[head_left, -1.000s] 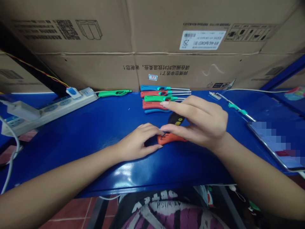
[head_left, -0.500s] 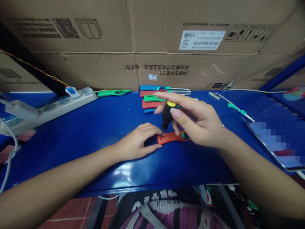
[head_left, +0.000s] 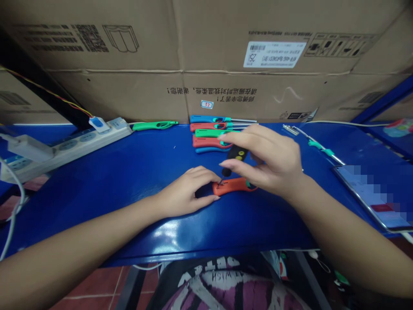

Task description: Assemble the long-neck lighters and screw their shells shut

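An orange lighter handle (head_left: 235,185) with a green trigger part lies on the blue table. My left hand (head_left: 190,191) grips its left end between thumb and fingers. In my right hand (head_left: 274,159) is a short screwdriver (head_left: 235,158) with a black and yellow handle, tilted to the right. Its tip meets the top of the orange handle near the left end. Part of the handle's right end is hidden behind my right hand. Just behind, several long-necked lighters (head_left: 209,141) in blue, red and green lie in a stack of rows.
At the left is a white power strip (head_left: 74,144) with plugs, beside a green lighter shell (head_left: 151,125). To the right lie metal tubes (head_left: 290,130), a rod with green parts (head_left: 322,148) and a phone (head_left: 371,198). Cardboard boxes (head_left: 155,86) stand along the back.
The screwdriver's handle has leaned over to the right, and my right hand has shifted and turned with it. My left hand and the orange handle stay in place.
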